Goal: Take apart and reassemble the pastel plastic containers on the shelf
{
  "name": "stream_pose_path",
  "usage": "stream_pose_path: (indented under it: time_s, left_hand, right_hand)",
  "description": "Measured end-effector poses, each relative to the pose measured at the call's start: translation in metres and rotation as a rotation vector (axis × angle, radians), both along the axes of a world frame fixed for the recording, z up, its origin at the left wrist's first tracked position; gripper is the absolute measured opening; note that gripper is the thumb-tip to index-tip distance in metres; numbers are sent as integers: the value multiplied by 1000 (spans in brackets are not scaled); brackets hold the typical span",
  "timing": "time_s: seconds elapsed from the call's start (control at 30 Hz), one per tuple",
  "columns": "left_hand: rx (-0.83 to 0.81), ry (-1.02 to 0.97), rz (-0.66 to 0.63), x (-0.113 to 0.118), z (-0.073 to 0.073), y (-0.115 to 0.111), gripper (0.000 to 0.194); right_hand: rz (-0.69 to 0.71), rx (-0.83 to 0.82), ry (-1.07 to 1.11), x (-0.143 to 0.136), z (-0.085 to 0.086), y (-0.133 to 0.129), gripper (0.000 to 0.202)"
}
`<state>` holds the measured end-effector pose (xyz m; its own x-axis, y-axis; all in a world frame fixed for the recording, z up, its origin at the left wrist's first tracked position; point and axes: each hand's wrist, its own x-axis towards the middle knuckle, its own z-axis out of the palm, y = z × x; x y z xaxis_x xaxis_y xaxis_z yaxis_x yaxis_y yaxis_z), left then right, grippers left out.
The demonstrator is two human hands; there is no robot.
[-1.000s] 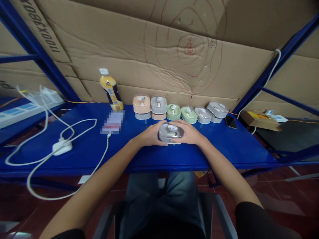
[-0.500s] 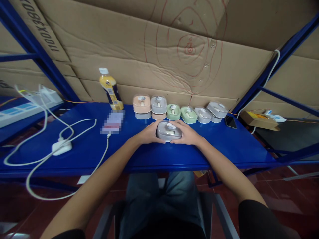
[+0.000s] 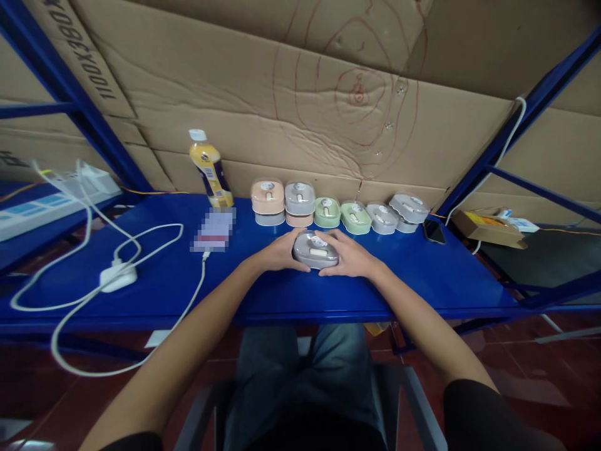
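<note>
A grey box with a clear lid is between my two hands above the blue table. My left hand wraps its left side, and my right hand wraps its right side. Behind it stands a row of similar lidded boxes: an orange one on a grey one, a grey one on an orange one, two green ones, and grey ones at the right, the last pair stacked askew.
A yellow bottle and a pixelated flat item with a white cable are left. A white charger lies farther left. A dark phone rests right; an open carton is beyond the frame post.
The held grey box has turned and tilted slightly between my hands and shifted a little left. My right hand has moved with it. The row of boxes has not changed.
</note>
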<state>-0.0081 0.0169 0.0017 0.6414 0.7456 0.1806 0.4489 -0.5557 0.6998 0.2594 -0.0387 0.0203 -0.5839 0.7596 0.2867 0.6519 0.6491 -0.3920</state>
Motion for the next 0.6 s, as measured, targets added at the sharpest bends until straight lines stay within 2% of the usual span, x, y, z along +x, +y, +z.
stream_pose_path:
  time_s: [0.1, 0.2, 0.27, 0.37, 0.43, 0.5, 0.6]
  left_hand:
    - [9, -42, 12, 1, 1, -2, 117]
    - [-8, -116, 41, 1, 1, -2, 111]
    - [-13, -98, 73, 2, 1, -2, 105]
    - [29, -33, 82, 3, 0, -2, 96]
    - [56, -19, 81, 3, 0, -2, 91]
    - [67, -8, 83, 3, 1, -2, 85]
    - [78, 9, 77, 3, 1, -1, 79]
  right_hand:
    - [57, 11, 92, 7, 1, 2, 104]
    - [-11, 113, 158, 24, 12, 5, 93]
    - [-178, 235, 193, 42, 26, 9, 87]
    - [-651, 407, 163, 71, 45, 22, 82]
    - [-905, 438, 73, 87, 52, 35, 80]
    - [-1040, 429, -37, 97, 53, 48, 75]
    - [-1126, 407, -178, 102, 45, 64, 68]
